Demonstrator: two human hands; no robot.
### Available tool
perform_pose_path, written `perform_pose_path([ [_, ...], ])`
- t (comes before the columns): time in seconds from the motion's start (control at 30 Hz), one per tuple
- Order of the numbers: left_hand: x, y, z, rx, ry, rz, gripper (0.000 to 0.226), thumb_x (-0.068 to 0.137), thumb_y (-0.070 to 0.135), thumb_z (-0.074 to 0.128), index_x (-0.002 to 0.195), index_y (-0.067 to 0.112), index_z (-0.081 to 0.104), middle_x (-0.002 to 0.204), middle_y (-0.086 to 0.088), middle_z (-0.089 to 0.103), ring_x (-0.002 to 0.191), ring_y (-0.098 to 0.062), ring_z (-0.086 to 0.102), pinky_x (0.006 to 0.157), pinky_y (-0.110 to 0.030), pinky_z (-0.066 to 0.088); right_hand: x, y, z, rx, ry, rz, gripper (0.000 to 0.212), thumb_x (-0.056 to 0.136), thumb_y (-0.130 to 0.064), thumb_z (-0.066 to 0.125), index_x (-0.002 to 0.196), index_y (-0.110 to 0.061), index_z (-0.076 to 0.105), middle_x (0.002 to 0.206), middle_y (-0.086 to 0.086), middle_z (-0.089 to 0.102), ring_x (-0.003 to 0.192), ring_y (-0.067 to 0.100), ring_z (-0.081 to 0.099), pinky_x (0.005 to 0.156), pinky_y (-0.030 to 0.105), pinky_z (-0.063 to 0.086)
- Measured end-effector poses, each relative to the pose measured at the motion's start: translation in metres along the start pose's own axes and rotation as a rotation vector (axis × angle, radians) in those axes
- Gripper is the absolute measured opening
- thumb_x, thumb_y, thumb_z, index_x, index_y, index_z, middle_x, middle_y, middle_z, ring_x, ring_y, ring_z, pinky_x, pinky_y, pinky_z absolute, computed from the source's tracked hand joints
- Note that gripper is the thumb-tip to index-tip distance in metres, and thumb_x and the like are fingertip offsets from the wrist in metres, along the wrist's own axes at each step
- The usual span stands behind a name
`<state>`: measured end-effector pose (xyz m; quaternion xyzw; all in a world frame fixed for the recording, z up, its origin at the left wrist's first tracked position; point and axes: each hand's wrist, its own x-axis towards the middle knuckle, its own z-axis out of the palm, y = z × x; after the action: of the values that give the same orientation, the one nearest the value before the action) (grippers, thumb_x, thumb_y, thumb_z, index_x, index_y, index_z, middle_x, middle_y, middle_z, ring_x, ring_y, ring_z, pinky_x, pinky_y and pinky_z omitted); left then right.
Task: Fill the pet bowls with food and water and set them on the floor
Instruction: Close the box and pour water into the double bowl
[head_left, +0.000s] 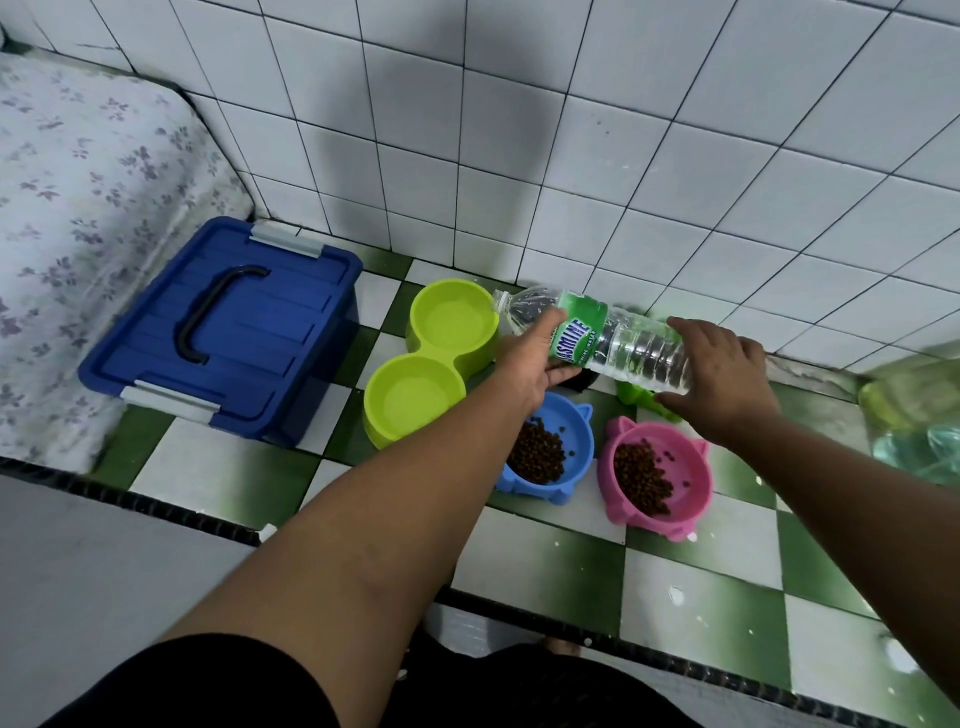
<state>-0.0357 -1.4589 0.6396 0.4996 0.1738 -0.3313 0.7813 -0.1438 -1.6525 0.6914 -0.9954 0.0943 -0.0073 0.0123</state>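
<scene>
A water bottle (618, 338) is held almost level, its mouth at the rim of the far cup of the lime double bowl (441, 358). It is gripped by the left hand (530, 358) at the label and by the right hand (722, 374) at the base, fingers curled round it. A blue bowl (584, 441), partly hidden by the left wrist, and a pink bowl (696, 483) are filled with kibble (641, 478). A closed blue storage box (223, 332) is seen beside the double bowl.

Floor (701, 571) — box (223, 332), green bowl (431, 359), blue bowl (574, 435), pink bowl (687, 461).
</scene>
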Motion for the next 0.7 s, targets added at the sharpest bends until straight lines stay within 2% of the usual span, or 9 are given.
perform_pose_path([
  [0.17,-0.002,0.001,0.000,0.016,-0.011,-0.001,0.036,0.091,0.034,0.070,0.117,0.011,0.062,0.118,-0.019,0.070,0.106,-0.032,0.069,0.085,-0.043,0.062,0.001,-0.001,-0.002,-0.005,0.001,-0.016,0.095,0.074,-0.038,0.083,0.151,-0.021,0.031,0.148,0.008,0.044,0.137,0.030,0.039,0.114,0.050,0.024],
  [0.37,-0.007,0.005,-0.002,0.017,0.002,-0.003,0.019,0.095,0.033,0.065,0.102,0.016,0.061,0.111,-0.016,0.070,0.110,-0.033,0.068,0.092,-0.045,0.060,0.005,-0.006,-0.009,-0.023,0.011,-0.047,0.091,0.075,-0.036,0.080,0.151,-0.020,0.032,0.149,0.009,0.043,0.137,0.030,0.039,0.114,0.050,0.023],
  [0.7,-0.018,0.006,-0.001,0.006,0.011,0.005,0.014,0.097,0.032,0.063,0.098,0.019,0.058,0.107,-0.014,0.068,0.111,-0.035,0.066,0.098,-0.048,0.057,0.002,-0.009,-0.013,-0.031,0.019,-0.058,0.090,0.076,-0.035,0.080,0.151,-0.017,0.033,0.150,0.010,0.042,0.137,0.031,0.039,0.115,0.050,0.022],
])
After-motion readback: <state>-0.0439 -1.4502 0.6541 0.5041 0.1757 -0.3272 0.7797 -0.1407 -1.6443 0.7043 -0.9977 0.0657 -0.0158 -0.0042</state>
